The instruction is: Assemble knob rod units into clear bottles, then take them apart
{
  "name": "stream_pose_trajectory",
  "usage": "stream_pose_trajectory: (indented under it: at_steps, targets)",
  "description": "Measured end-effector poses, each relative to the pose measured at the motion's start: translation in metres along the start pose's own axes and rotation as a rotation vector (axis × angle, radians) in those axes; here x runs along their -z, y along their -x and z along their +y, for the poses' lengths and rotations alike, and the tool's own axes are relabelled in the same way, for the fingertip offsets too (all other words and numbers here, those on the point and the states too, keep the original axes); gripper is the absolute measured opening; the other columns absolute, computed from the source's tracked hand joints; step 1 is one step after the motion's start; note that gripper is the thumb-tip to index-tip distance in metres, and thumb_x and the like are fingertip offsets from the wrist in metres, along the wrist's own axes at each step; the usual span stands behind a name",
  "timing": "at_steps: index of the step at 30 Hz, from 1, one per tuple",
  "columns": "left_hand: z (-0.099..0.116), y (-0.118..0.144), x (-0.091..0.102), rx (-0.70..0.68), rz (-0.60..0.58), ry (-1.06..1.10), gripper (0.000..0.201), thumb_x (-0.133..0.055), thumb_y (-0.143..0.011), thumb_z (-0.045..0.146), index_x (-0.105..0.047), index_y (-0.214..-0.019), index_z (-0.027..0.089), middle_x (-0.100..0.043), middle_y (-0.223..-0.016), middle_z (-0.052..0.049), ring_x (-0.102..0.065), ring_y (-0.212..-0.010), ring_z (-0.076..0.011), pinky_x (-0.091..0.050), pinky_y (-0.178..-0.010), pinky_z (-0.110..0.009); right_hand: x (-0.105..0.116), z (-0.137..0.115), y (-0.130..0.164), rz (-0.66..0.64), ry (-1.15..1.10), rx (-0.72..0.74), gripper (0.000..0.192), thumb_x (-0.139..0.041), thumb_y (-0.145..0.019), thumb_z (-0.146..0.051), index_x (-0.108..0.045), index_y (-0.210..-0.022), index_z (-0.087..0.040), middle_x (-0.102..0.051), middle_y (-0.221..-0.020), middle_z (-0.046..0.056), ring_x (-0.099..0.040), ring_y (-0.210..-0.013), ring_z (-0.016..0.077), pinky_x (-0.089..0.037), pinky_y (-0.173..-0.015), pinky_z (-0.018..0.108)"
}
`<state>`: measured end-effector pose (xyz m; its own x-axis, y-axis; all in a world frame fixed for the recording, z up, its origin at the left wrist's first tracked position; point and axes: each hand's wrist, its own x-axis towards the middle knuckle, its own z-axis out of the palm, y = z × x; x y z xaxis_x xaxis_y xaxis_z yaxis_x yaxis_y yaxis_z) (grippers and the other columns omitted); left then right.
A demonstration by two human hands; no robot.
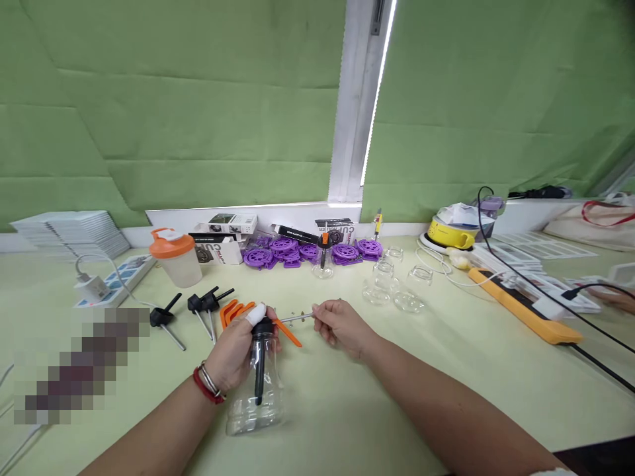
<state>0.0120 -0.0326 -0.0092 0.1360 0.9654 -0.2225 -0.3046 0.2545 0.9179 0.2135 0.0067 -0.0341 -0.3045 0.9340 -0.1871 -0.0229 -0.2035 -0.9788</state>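
My left hand (237,352) grips the neck of a clear plastic bottle (258,402) that carries a black pump head (262,328) with an orange trigger (288,332); a black tube hangs inside the bottle. A white bandage wraps the thumb tip. My right hand (341,325) pinches the end of a thin metal spout (298,318) that sticks out of the pump head toward the right. Both hands are over the pale green table (446,370).
Black pump parts with metal tubes (198,307) and orange triggers (233,309) lie left of the hands. Clear glass jars (397,287), purple plastic wheels (307,251), boxes (218,248), an orange-lidded shaker (174,256) and an orange power strip (526,307) with cables lie farther back.
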Motion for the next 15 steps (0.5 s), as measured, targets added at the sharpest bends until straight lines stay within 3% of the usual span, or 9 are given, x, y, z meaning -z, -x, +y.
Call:
stream_pose_trajectory:
  at_steps: [2, 6, 10, 15]
  targets:
    - [-0.0005, -0.0006, 0.0012, -0.005, -0.007, 0.006, 0.029, -0.055, -0.081, 0.046, -0.056, -0.082, 0.017, -0.062, -0.062, -0.002, -0.061, -0.051, -0.0170, -0.044, -0.048, -0.026, -0.0005, 0.0006, -0.0001, -0.001, 0.016, -0.062, 0.037, -0.058, -0.078, -0.050, -0.054, -0.069, -0.015, -0.054, -0.051, -0.003, -0.036, -0.035, 0.0036, -0.023, -0.034, 0.018]
    - [-0.0013, -0.0013, 0.0026, -0.004, 0.010, 0.018, 0.028, -0.055, -0.082, 0.044, -0.056, -0.081, 0.017, -0.062, -0.062, -0.002, -0.060, -0.051, -0.0168, -0.046, -0.050, -0.027, -0.0005, 0.0002, 0.0001, -0.024, -0.047, 0.024, 0.030, -0.072, -0.069, -0.040, -0.056, -0.076, -0.015, -0.056, -0.055, -0.004, -0.040, -0.039, 0.0037, -0.027, -0.036, 0.017]
    - [-0.0016, -0.0019, 0.0031, -0.002, 0.018, 0.019, 0.027, -0.054, -0.082, 0.044, -0.056, -0.081, 0.017, -0.062, -0.062, -0.003, -0.060, -0.051, -0.0170, -0.046, -0.050, -0.027, 0.0004, -0.0007, -0.0001, -0.008, -0.030, -0.074, 0.038, -0.059, -0.078, -0.052, -0.055, -0.069, -0.014, -0.055, -0.051, -0.002, -0.038, -0.035, 0.0038, -0.023, -0.034, 0.018]
    - [-0.0007, -0.0028, 0.0027, -0.004, 0.030, 0.019, 0.027, -0.055, -0.082, 0.044, -0.057, -0.081, 0.017, -0.061, -0.061, -0.002, -0.059, -0.050, -0.0163, -0.046, -0.049, -0.026, 0.0018, 0.0006, -0.0022, -0.005, -0.079, 0.032, 0.029, -0.071, -0.069, -0.039, -0.057, -0.075, -0.015, -0.058, -0.057, -0.003, -0.043, -0.040, 0.0041, -0.030, -0.037, 0.017]
